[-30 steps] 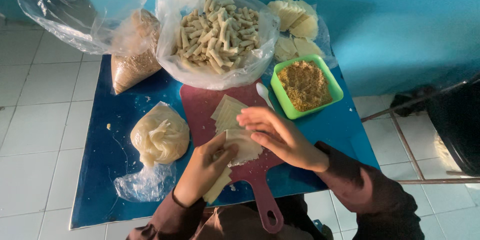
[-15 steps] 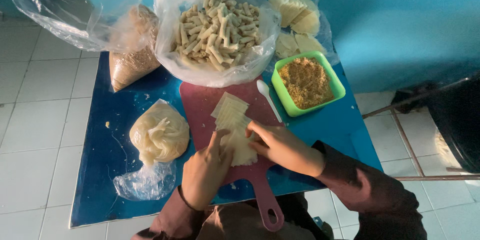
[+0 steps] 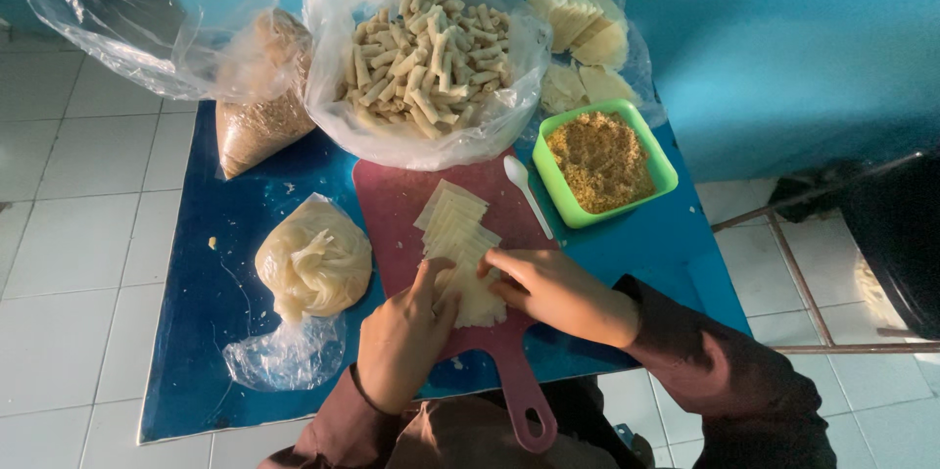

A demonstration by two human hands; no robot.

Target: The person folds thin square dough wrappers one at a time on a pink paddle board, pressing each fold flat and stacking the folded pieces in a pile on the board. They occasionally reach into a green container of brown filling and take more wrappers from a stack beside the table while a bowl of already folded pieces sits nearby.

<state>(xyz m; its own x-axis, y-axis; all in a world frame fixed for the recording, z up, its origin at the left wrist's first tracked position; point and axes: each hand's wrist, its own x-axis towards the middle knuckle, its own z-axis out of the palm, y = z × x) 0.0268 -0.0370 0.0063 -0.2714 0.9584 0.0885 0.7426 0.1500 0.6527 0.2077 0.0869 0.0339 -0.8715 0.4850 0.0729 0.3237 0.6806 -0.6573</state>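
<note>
A fanned stack of pale, thin square pastry wrappers (image 3: pixel 455 244) lies on a dark red plastic cutting board (image 3: pixel 392 205) at the middle of the blue worktop (image 3: pixel 215 283). The stack's long axis runs from the board's far edge diagonally toward the person, and its near end sits directly under both hands. The left hand (image 3: pixel 406 332) presses on that near end from the left, fingers (image 3: pixel 431 278) bent down onto the top sheet; the right hand (image 3: pixel 553 293) meets it from the right, its fingers (image 3: pixel 499 263) curled and pinching the sheet's edge. Both are equally close and touching it.

Right of the board lie a white plastic spoon (image 3: pixel 527 193) and a green square plastic bowl of crumbly brown filling (image 3: pixel 602 161). Beyond the board stands an open clear bag of pale rolled sticks (image 3: pixel 426 53), with more wrappers in clear plastic (image 3: pixel 583 38) to its right and a clear bag of brown crumbs (image 3: pixel 259 107) to its left. Left of the board sits a knotted clear bag of pale dough-like sheets (image 3: pixel 313 258). No labels show.
</note>
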